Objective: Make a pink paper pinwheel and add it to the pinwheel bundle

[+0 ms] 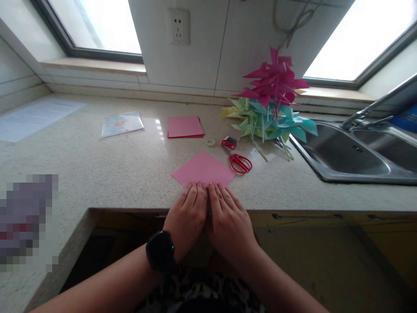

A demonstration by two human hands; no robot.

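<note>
A speckled beige stone counter [97, 169] carries a steel sink [345, 152], a heap of pink and teal paper pinwheels [273, 104], then a pink square paper sheet [203, 169] near the front edge. The left hand [187, 217] and right hand [228, 221] lie flat, side by side, fingertips pinning its near edge; neither grip closes around anything. Even pressure would likely keep it crisp. Red-handled scissors [239, 163] lie just right. No writing is readable.

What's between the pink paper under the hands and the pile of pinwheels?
In the head view, red scissors lie between the pink paper and the pinwheels, with a small red box just behind them.
</note>
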